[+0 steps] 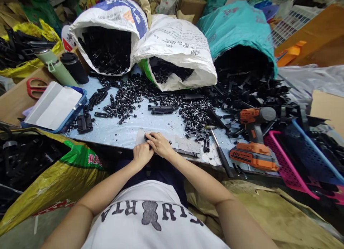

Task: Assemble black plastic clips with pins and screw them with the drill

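Note:
At the front edge of the table (126, 130), my left hand (143, 155) and my right hand (159, 144) meet, with fingers curled around a small black part (146, 137) that is mostly hidden. A long black piece (185, 153) lies just right of my right hand, beside a grey flat plate (188, 143). Beyond my hands, another black assembled part (162, 109) rests on the blue surface. Piles of small black pieces with metal pins (193, 116) spread behind and to the right.
Three sacks (174, 44) of black parts lie along the back. An orange drill (254, 138), a hammer (221, 154) and a pink basket (290, 166) are at the right. A blue tray (68, 116), a green bottle (57, 68) and red scissors (36, 87) occupy the left.

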The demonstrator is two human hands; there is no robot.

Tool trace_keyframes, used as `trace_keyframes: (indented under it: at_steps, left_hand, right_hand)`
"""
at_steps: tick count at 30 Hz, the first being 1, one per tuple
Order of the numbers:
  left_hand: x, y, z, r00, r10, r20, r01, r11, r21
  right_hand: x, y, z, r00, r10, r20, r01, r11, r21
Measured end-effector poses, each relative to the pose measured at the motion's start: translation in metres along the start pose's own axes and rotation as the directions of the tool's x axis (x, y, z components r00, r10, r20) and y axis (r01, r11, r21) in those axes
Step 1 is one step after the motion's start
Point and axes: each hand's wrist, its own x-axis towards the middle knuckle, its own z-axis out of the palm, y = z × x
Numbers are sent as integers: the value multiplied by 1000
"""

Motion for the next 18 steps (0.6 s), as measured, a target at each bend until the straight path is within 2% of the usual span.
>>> trace_keyframes:
  at_steps: [2,4,5,7,8,9,10,11,15,18]
  left_hand:
    - [2,-10,-5,991,131,-24,-130,991,19]
    - [9,-19,-11,940,328,-92,-325,945,45]
    - [14,-22,-13,886,450,-113,-445,893,66]
    - [28,-21,-14,737,671,-77,-663,741,109]
    - [35,-17,-14,674,738,-32,-730,672,125]
    - [42,-12,-13,638,770,11,-763,631,142]
    - [47,-7,-13,631,774,45,-770,619,158]
    - [52,-1,-13,645,761,70,-760,628,170]
    - [58,11,-18,731,671,126,-683,723,108]
    - [54,13,-23,818,563,116,-573,814,94]
  right_hand:
    - [-13,3,-8,997,-72,-18,71,997,-31]
    - [-36,13,-20,993,-91,-81,81,990,-118]
    - [-50,21,-25,991,-52,-122,29,983,-180]
    - [-76,38,-33,982,87,-169,-136,943,-303]
    - [-86,47,-36,976,155,-152,-200,913,-356]
    - [-94,55,-38,971,208,-117,-238,885,-401]
    - [-99,62,-40,967,243,-73,-250,865,-435]
    - [-102,67,-42,965,259,-29,-244,856,-456]
    - [-96,75,-59,975,180,132,-119,918,-379]
    - [-84,65,-76,955,136,263,-50,950,-309]
